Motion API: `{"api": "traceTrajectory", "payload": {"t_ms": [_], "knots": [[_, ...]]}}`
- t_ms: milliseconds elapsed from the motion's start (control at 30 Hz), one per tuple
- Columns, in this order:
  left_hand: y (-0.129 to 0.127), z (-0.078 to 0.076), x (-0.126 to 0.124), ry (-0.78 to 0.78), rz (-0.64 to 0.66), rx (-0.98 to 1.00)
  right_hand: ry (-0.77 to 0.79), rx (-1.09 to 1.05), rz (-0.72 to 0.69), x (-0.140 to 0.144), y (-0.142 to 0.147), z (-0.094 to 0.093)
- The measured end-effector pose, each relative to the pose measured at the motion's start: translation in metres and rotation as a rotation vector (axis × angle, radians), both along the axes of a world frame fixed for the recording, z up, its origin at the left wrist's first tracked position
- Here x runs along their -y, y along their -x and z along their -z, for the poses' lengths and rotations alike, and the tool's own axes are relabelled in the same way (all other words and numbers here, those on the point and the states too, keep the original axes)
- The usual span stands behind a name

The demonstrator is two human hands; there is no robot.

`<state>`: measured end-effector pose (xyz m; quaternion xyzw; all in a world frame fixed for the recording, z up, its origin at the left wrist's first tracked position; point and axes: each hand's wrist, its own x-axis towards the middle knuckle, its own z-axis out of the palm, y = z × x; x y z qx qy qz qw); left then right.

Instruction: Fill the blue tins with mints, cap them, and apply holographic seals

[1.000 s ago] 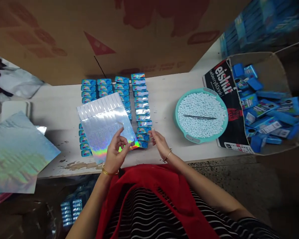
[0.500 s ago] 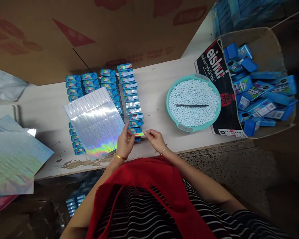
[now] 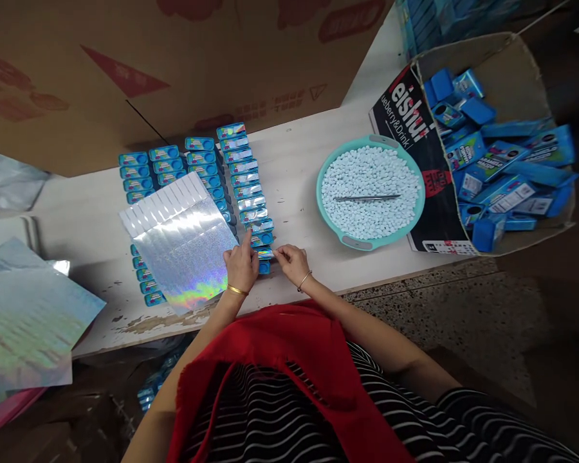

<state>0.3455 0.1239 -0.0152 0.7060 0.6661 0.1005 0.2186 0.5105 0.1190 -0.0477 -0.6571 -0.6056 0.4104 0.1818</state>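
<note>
My right hand pinches the right end of a shiny rainbow sticker strip, which lies over one of the small blue boxes near the front of the rightmost column. At the strip's left end is my left hand, its index finger stretched out and its thumb apart, close to the strip. Under and beside this hand lies a silvery holographic sticker sheet, with a row of pale strips along its upper edge. Small blue boxes stand in columns; those farther back in the right column have shiny strips across them.
A teal basin holds small white pellets with metal tweezers on top. Beside it, a carton is full of blue packs. More holographic sheets lie at the left. A large cardboard box stands behind.
The strip has come down onto a blue box. My left hand's index finger has straightened away from it, while my right hand still pinches its end. The view has shifted slightly.
</note>
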Motion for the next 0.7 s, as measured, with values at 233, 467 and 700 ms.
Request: {"api": "traceTrajectory", "payload": {"t_ms": [233, 467, 700], "knots": [[0.0, 0.011, 0.001, 0.0, -0.015, -0.051, 0.109, -0.114, 0.102, 0.004, 0.0, 0.024], [0.021, 0.01, 0.021, -0.051, 0.068, -0.007, 0.007, -0.094, -0.034, 0.027, -0.005, 0.014], [0.026, 0.021, 0.035, 0.025, 0.181, -0.055, 0.225, 0.147, -0.375, 0.028, 0.008, 0.003]]}}
